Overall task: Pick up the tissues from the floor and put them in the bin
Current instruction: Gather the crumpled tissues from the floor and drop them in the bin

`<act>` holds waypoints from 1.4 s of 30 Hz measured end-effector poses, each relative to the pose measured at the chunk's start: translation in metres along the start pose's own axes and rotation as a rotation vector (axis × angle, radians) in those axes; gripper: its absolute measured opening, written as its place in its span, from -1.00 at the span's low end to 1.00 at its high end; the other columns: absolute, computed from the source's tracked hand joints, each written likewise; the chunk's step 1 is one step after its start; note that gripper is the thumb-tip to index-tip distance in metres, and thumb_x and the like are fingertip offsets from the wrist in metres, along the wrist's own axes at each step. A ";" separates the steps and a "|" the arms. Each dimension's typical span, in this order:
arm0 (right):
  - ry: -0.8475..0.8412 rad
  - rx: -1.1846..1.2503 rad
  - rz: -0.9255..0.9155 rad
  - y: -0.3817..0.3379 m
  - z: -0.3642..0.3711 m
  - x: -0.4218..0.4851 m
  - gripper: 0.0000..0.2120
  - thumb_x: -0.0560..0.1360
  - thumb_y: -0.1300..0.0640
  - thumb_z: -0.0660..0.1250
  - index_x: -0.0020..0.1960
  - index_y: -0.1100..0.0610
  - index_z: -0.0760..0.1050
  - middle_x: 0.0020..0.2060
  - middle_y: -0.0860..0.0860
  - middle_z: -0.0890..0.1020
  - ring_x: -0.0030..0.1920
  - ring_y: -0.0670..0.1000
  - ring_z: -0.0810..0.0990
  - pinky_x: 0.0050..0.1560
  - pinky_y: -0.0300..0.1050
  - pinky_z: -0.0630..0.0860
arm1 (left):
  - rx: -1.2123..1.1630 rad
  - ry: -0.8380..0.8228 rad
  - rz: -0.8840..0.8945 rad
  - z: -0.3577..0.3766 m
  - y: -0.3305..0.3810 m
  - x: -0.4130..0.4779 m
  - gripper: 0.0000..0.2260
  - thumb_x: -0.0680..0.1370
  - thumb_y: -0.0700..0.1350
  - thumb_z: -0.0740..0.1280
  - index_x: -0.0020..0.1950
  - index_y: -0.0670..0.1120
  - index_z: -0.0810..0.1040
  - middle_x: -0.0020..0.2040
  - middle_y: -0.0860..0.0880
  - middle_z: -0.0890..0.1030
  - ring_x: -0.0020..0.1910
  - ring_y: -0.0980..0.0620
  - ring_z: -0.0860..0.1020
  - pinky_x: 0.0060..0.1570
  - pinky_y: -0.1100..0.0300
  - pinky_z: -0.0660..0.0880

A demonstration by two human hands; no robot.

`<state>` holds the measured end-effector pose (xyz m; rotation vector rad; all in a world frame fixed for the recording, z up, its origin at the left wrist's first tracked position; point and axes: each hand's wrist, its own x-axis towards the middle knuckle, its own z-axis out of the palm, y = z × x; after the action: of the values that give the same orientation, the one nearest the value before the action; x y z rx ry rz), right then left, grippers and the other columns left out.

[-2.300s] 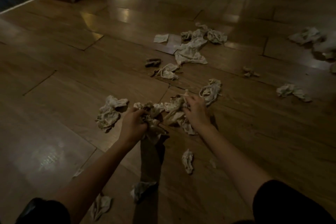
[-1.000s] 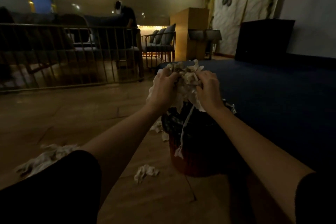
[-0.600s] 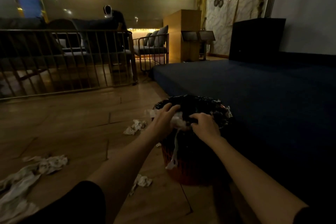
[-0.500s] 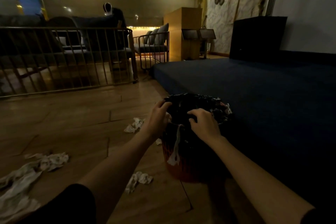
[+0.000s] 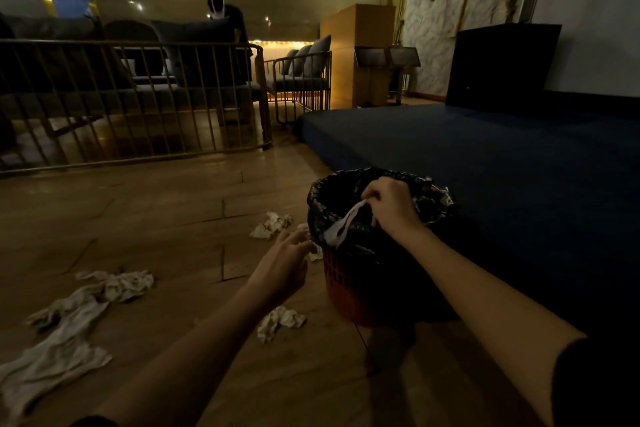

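Right hand (image 5: pixel 391 204) pinches tissue (image 5: pixel 341 227) (draped over bin (image 5: pixel 346 288)).

No readable text anywhere in this dim room: no words, labels, brands or numbers can be made out on any surface.
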<state>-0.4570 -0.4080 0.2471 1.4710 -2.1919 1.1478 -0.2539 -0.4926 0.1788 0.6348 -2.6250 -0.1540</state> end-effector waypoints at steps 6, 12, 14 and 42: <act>-0.136 -0.350 0.496 0.021 -0.011 0.004 -0.83 0.48 0.31 0.27 0.02 0.37 0.51 0.08 0.32 0.57 0.11 0.31 0.51 0.12 0.11 0.48 | 0.062 -0.154 0.039 0.010 0.005 -0.038 -0.66 0.55 -0.16 0.23 0.32 -0.02 0.36 0.32 -0.07 0.42 0.30 -0.10 0.34 0.21 0.05 0.43; 0.056 -0.195 0.050 -0.059 0.035 -0.062 -0.74 0.44 0.39 0.18 0.10 0.31 0.49 0.15 0.23 0.50 0.21 0.24 0.37 0.13 0.11 0.46 | 0.061 -0.236 -0.126 0.012 -0.034 -0.138 -0.68 0.55 -0.15 0.22 0.31 -0.06 0.39 0.29 -0.09 0.46 0.29 -0.11 0.37 0.20 0.04 0.39; -0.007 -0.104 -0.088 -0.090 0.071 -0.091 -0.73 0.42 0.39 0.18 0.06 0.30 0.53 0.10 0.21 0.54 0.17 0.21 0.42 0.13 0.09 0.49 | 0.067 -0.262 -0.228 0.010 -0.054 -0.183 -0.67 0.55 -0.16 0.22 0.31 -0.06 0.39 0.31 -0.09 0.44 0.33 -0.13 0.36 0.23 0.02 0.37; -0.745 0.165 -0.285 -0.239 0.304 -0.347 -0.62 0.53 0.32 0.15 0.35 0.23 0.35 0.27 0.20 0.46 0.25 0.20 0.39 0.18 -0.01 0.40 | 0.006 -0.211 -0.909 0.026 -0.134 -0.435 -0.88 0.48 -0.31 0.18 -0.12 -0.20 0.50 -0.04 -0.19 0.51 -0.03 -0.20 0.48 -0.19 0.07 0.32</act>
<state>-0.0313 -0.4423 -0.0481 2.4990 -2.2057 0.7670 0.1381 -0.4121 -0.0399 1.8475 -2.3079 -0.4961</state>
